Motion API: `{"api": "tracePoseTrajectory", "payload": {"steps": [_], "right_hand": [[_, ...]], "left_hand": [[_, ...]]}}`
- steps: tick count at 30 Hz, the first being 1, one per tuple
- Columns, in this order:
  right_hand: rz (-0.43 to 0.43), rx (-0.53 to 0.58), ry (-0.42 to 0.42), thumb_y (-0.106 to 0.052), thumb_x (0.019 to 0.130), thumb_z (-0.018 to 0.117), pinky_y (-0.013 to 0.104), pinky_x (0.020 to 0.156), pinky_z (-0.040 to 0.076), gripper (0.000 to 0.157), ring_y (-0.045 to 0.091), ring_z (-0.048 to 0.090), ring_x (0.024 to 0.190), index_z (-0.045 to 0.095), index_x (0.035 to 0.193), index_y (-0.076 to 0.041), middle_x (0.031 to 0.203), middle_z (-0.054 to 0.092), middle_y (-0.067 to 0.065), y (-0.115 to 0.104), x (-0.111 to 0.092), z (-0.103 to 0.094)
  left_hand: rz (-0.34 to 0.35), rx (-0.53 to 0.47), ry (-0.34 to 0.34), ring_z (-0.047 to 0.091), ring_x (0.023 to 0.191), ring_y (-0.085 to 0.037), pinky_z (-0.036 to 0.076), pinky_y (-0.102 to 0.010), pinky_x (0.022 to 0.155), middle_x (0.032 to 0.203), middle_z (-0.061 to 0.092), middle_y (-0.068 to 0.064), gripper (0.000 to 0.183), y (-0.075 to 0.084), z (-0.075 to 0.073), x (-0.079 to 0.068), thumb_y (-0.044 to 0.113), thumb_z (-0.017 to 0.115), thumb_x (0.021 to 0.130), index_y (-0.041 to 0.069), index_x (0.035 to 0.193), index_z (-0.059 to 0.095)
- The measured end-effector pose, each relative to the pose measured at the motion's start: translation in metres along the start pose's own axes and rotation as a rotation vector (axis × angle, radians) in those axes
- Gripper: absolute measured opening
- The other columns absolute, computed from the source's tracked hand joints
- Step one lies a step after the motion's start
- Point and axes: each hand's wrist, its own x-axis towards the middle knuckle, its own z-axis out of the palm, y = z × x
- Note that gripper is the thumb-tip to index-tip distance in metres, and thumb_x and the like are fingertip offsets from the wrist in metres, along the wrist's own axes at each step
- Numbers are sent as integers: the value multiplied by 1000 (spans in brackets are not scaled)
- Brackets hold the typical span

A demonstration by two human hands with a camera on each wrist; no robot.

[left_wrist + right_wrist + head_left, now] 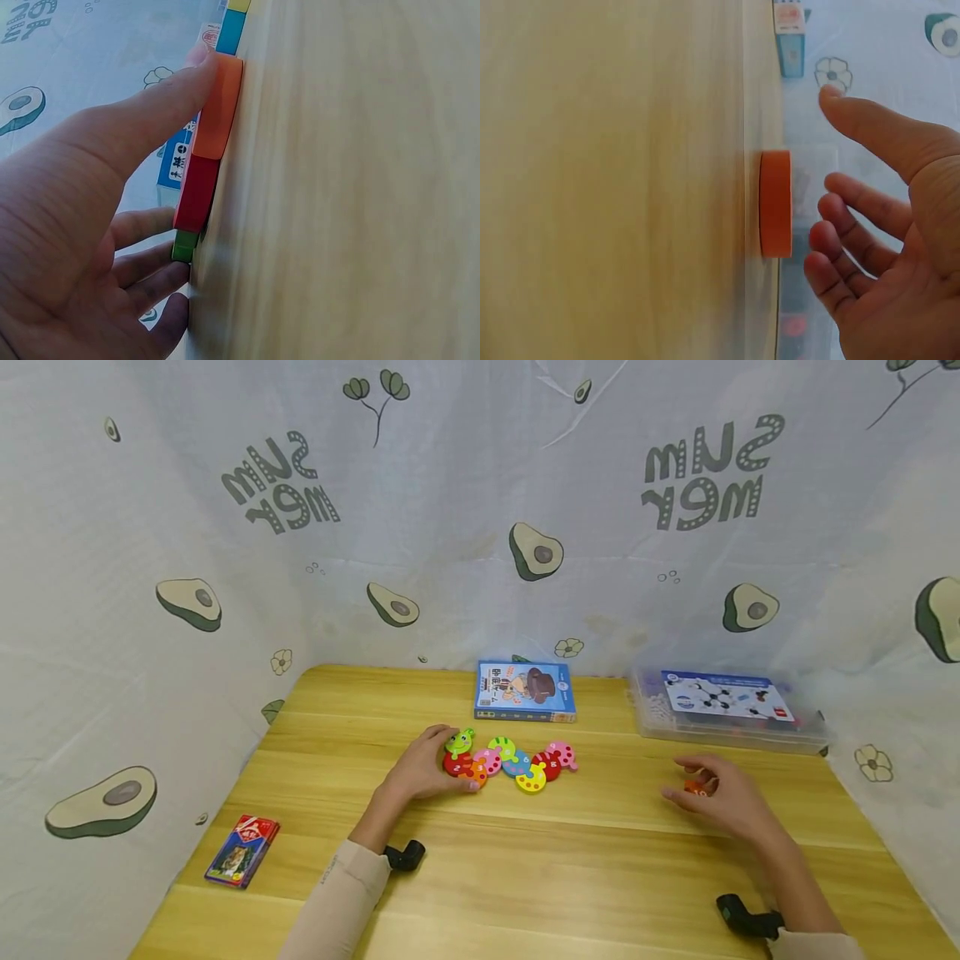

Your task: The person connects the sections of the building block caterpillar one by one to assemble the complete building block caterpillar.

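Observation:
A colourful caterpillar puzzle (515,763) of numbered, interlocked pieces lies on the wooden table, its green smiling head at the left end. My left hand (423,767) holds this head end, with the thumb at the orange piece (220,105) and the fingertips near the red piece (198,193) and green head (184,245). To the right, a separate orange piece (776,204) numbered 10 lies flat on the table. Over it hovers my right hand (723,797), thumb and fingers spread apart; in the right wrist view a gap separates them from the piece.
Behind the puzzle lies a blue game box (523,692). A clear plastic case (731,731) with a molecule picture sits at the back right. A small red-and-blue card box (242,852) rests near the left edge. Printed cloth (465,527) hangs around the table.

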Motion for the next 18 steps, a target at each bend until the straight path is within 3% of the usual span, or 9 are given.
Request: {"api": "tracePoseTrajectory", "payload": {"steps": [5,11,18], "right_hand": [[9,-41,-14,-45,88,81,32,73,47,74,27,53,97,59,140,3,122,62,22,16,-4,-8],[48,-61,-60,-48,87,81,36,79,52,79,35,60,104,58,140,5,132,60,29,30,-7,-13],[58,-58,-77,-48,85,83,33,77,50,70,31,60,102,66,131,3,127,64,27,34,-6,-11]], "left_hand": [[3,-3,0,41,148,-37,41,-58,117,163,39,-7,110,1,-1,-1,67,87,66,19,156,46],[7,-5,0,40,149,-36,41,-58,117,163,39,-7,110,1,0,0,67,87,66,19,156,46],[4,5,-3,41,148,-37,41,-58,117,163,39,-8,109,2,0,0,66,87,67,19,156,46]]}}
